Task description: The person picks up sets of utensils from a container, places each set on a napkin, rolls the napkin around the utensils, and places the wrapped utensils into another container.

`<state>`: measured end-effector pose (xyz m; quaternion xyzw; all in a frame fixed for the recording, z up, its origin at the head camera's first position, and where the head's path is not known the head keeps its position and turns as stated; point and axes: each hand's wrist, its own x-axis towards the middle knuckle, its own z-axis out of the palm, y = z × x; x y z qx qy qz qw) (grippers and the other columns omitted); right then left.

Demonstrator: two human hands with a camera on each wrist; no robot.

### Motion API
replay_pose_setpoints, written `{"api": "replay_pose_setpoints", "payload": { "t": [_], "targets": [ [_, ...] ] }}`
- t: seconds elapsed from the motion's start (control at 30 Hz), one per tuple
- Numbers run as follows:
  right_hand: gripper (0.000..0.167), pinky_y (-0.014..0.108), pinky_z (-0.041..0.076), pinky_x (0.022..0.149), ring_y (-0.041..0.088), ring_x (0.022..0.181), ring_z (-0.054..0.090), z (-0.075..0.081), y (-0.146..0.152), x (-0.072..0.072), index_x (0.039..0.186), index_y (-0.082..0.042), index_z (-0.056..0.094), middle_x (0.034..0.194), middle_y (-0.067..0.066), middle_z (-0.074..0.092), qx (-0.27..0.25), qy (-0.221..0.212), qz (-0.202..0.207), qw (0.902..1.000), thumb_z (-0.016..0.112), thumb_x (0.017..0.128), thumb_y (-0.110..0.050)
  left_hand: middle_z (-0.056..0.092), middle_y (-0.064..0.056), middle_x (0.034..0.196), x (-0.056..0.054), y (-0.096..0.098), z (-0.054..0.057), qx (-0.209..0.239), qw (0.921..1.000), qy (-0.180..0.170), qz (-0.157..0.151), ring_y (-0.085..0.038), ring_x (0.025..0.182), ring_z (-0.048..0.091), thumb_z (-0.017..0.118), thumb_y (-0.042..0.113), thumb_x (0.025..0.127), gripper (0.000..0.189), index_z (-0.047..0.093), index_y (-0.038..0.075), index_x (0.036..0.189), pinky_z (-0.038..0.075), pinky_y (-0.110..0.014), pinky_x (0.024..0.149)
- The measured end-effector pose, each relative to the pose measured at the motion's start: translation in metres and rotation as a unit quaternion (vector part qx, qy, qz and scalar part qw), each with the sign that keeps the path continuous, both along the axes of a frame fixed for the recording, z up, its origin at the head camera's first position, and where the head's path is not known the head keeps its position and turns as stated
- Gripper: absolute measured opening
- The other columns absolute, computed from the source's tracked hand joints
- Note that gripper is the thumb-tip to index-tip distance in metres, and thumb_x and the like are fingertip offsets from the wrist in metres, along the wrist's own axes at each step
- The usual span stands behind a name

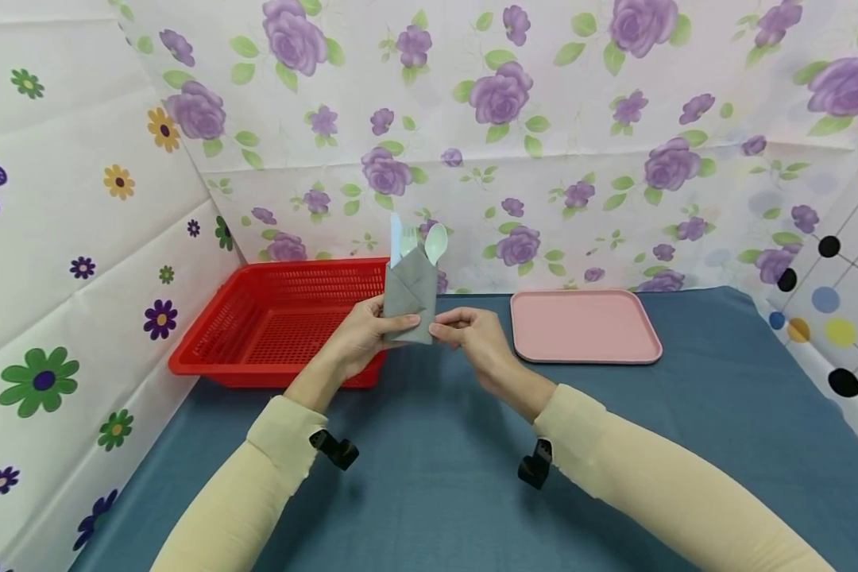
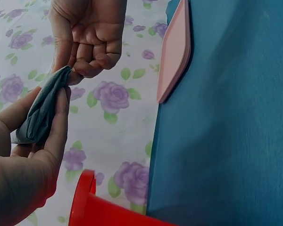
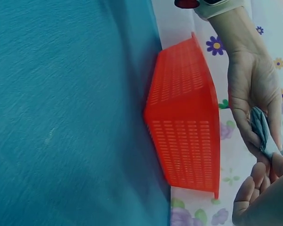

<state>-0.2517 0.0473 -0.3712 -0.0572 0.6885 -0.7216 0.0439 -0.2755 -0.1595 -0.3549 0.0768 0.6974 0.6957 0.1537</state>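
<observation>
In the head view a folded grey napkin pouch (image 1: 409, 295) is held up above the table, with a pale plastic knife (image 1: 396, 238), fork (image 1: 408, 239) and spoon (image 1: 436, 243) sticking out of its top. My left hand (image 1: 363, 332) grips the pouch from the left, thumb across its front. At the lower right corner my right hand (image 1: 477, 338) pinches the pouch's edge between thumb and finger. From the left wrist view the napkin pouch (image 2: 43, 110) appears end-on, between both hands; the cutlery is hidden there.
A red perforated basket (image 1: 279, 373) stands on the left of the blue cloth-covered table (image 1: 429, 477), behind my left forearm. On the right, near the back edge, lies a pink tray (image 1: 585, 326). Flowered sheets (image 1: 472, 183) hang behind and at the sides.
</observation>
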Motion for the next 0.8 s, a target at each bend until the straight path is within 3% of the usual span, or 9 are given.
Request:
{"api": "replay_pose_setpoints", "payload": {
  "t": [0.33,0.67,0.8],
  "targets": [
    [0.016,0.033,0.047,0.072,0.017,0.082,0.066,-0.002,-0.020,-0.003,0.105,0.003,0.076,0.083,0.000,0.073,-0.013,-0.004,0.004,0.9999,0.077,0.095,-0.009,0.055,-0.015,0.144,-0.001,-0.018,0.005,-0.036,0.9993,-0.004,0.010,-0.033,0.126,0.058,0.074,0.014,0.099,0.055,0.052,0.005,0.149,0.048,-0.049,0.111],
    [0.016,0.032,0.049,0.072,0.018,0.079,0.067,-0.006,-0.034,-0.007,0.104,0.001,0.078,0.083,0.002,0.073,-0.007,-0.013,0.001,0.9999,0.078,0.094,-0.012,0.056,-0.015,0.144,-0.004,-0.031,0.005,-0.058,0.9983,-0.005,0.009,-0.033,0.125,0.060,0.074,0.016,0.099,0.056,0.052,0.004,0.149,0.049,-0.049,0.109],
    [0.015,0.031,0.049,0.070,0.031,0.089,0.068,-0.007,-0.040,-0.009,0.103,-0.001,0.078,0.081,0.001,0.073,-0.010,-0.015,0.002,0.9998,0.078,0.094,-0.013,0.056,-0.016,0.144,-0.005,-0.037,0.004,-0.062,0.9980,-0.004,0.010,-0.032,0.123,0.062,0.074,0.017,0.099,0.056,0.052,0.004,0.149,0.052,-0.047,0.106]
  ]
}}
